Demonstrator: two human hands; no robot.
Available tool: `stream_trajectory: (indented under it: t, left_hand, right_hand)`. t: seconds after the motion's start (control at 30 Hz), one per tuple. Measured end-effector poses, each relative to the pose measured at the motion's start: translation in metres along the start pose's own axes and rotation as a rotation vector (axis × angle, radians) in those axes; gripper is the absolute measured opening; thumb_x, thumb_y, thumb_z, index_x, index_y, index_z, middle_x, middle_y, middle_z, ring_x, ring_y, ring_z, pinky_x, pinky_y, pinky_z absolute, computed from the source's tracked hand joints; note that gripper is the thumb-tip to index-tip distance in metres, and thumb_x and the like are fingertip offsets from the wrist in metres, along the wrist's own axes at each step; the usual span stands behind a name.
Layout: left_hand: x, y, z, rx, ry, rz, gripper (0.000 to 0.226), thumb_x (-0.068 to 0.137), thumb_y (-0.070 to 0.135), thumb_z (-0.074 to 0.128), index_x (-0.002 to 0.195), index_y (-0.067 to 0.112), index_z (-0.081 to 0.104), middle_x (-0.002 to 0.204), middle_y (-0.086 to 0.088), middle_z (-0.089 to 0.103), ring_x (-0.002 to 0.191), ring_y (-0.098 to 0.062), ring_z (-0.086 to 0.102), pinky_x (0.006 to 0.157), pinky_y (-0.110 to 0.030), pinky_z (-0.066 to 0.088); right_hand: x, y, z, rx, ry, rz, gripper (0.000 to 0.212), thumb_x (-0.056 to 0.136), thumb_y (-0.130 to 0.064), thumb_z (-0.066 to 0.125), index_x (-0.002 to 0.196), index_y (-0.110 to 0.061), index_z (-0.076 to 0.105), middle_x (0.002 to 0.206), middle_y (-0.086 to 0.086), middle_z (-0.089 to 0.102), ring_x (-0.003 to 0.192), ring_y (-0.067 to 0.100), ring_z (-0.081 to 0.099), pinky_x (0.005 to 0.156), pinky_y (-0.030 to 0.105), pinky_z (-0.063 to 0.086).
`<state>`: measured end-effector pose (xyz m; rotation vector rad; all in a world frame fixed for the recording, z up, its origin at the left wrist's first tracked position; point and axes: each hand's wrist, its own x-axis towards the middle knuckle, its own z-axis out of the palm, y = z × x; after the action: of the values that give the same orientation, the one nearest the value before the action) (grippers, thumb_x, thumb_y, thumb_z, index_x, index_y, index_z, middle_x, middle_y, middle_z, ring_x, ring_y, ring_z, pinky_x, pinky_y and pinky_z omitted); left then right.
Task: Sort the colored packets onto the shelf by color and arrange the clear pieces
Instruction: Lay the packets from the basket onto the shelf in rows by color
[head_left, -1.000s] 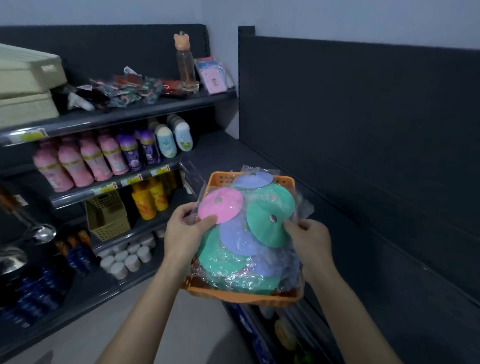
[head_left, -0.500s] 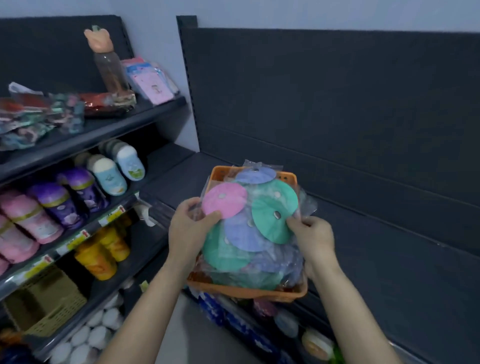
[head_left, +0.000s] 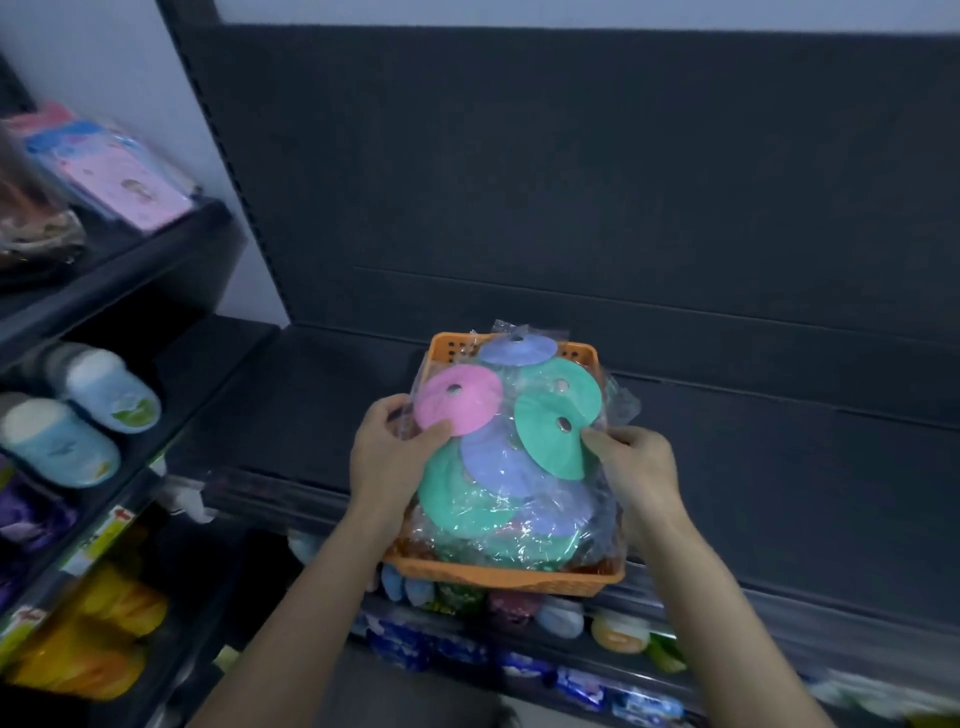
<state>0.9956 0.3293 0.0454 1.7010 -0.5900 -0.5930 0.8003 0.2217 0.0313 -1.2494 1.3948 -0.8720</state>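
Observation:
An orange basket (head_left: 498, 574) is held over the front edge of a dark bare shelf (head_left: 322, 400). It is heaped with round discs in clear plastic packets: a pink one (head_left: 460, 397), green ones (head_left: 550, 439) and purple ones (head_left: 496, 462). My left hand (head_left: 387, 454) grips the basket's left side, thumb pressed on the pink packet. My right hand (head_left: 636, 470) grips the right side, thumb against the green packet. The basket's side rims are hidden under my hands and the plastic.
The dark shelf runs right with a dark back panel (head_left: 571, 182) behind. A left rack holds blue-capped bottles (head_left: 111, 392), pink packets (head_left: 117, 174) and yellow bottles (head_left: 104, 623). Below the basket a lower shelf carries small packaged goods (head_left: 566, 621).
The view has swung right from the left rack toward the dark shelf, and the basket has come closer to that shelf. Both hands keep the same hold.

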Motion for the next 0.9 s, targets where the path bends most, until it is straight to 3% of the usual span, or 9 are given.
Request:
stream_trajectory:
  t: [0.17,0.3,0.4,0.6,0.67,0.77,0.9]
  left_hand:
    - [0.019,0.007,0.027,0.093,-0.092,0.038,0.044,0.069,0.022,0.078,0.107,0.025,0.056,0.101,0.011,0.06,0.088,-0.005,0.059,0.068,-0.025,0.049]
    - [0.032,0.014,0.052,0.175,-0.206,0.067,0.043,0.067,0.025,0.079,0.103,0.024,0.055,0.098,0.011,0.06,0.087,-0.008,0.061,0.071,-0.032,0.054]
    - [0.042,0.015,0.072,0.167,-0.271,0.075,0.042,0.067,0.023,0.081,0.099,0.023,0.055,0.098,0.008,0.062,0.089,-0.012,0.062,0.077,-0.038,0.055]
    - [0.056,0.012,0.107,0.135,-0.357,0.051,0.043,0.067,0.021,0.082,0.1,0.024,0.053,0.101,0.002,0.066,0.09,-0.012,0.063,0.076,-0.032,0.054]
    - [0.06,0.011,0.115,0.141,-0.367,0.048,0.043,0.068,0.02,0.081,0.1,0.025,0.053,0.101,0.001,0.066,0.091,-0.013,0.063,0.073,-0.029,0.052]
    - [0.065,0.013,0.124,0.178,-0.386,0.066,0.047,0.067,0.022,0.081,0.104,0.023,0.052,0.102,0.001,0.066,0.091,-0.013,0.063,0.068,-0.026,0.05]
    - [0.07,0.016,0.121,0.323,-0.448,0.1,0.054,0.071,0.029,0.079,0.113,0.023,0.046,0.1,0.004,0.063,0.087,-0.004,0.057,0.06,-0.02,0.039]
  right_hand:
    - [0.024,0.001,-0.016,0.007,0.05,0.027,0.038,0.076,-0.022,0.068,0.089,0.013,0.06,0.089,0.03,0.065,0.064,0.025,0.057,0.059,0.037,0.044]
    - [0.041,0.0,-0.032,0.006,0.106,0.046,0.035,0.08,-0.019,0.067,0.091,0.014,0.062,0.075,0.025,0.064,0.064,0.021,0.053,0.058,0.034,0.04]
    - [0.056,0.002,-0.046,-0.005,0.145,0.05,0.039,0.078,-0.021,0.069,0.092,0.014,0.061,0.084,0.03,0.066,0.065,0.021,0.053,0.059,0.034,0.04]
    - [0.077,0.009,-0.066,-0.034,0.21,0.077,0.036,0.078,-0.02,0.07,0.088,0.014,0.062,0.087,0.032,0.064,0.065,0.02,0.052,0.059,0.034,0.04]
    - [0.084,0.011,-0.071,-0.048,0.209,0.082,0.036,0.078,-0.02,0.07,0.087,0.014,0.062,0.072,0.024,0.062,0.065,0.02,0.052,0.058,0.034,0.039]
    - [0.092,0.014,-0.077,-0.068,0.226,0.078,0.037,0.077,-0.021,0.069,0.085,0.014,0.061,0.069,0.013,0.056,0.063,0.02,0.052,0.057,0.034,0.039]
    - [0.09,0.017,-0.082,-0.122,0.218,0.063,0.029,0.08,-0.024,0.068,0.082,0.005,0.065,0.076,0.019,0.066,0.066,0.024,0.059,0.058,0.035,0.045]
